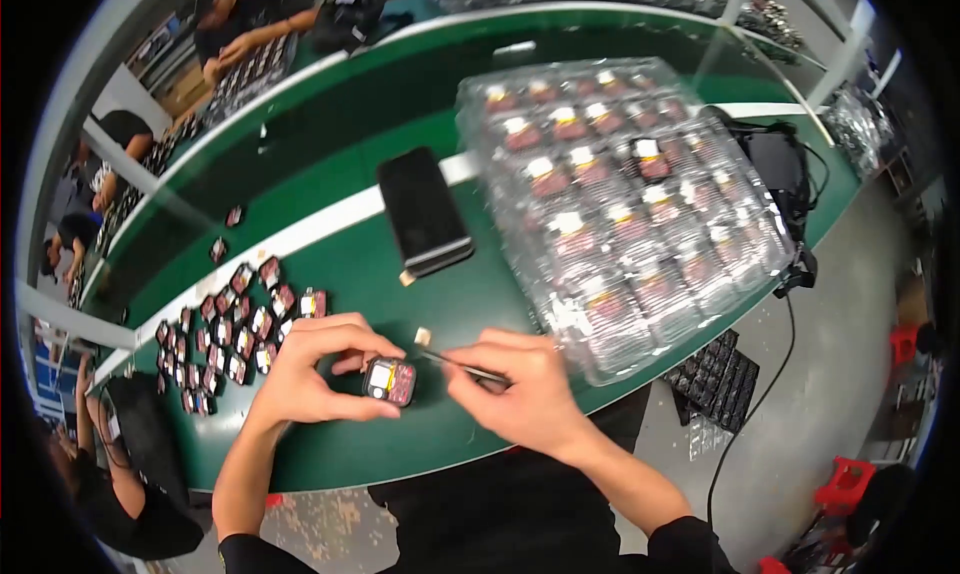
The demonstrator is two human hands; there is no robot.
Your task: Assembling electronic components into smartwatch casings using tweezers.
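My left hand is closed on a small square black device casing, gripped between thumb and fingers. Its open face shows a white and yellow patch beside reddish parts. To its right, my right hand pinches dark, thin tweezers. Their tip points left, close to a small beige square piece on the green bench; whether they touch is too small to tell. Many similar casings lie loosely grouped on the bench beyond my left hand.
A tall stack of clear plastic trays with similar units stands at right. A black phone-like slab lies mid-bench, with another beige bit beside it. Black cable gear sits at the far right. Other people work across and to the left.
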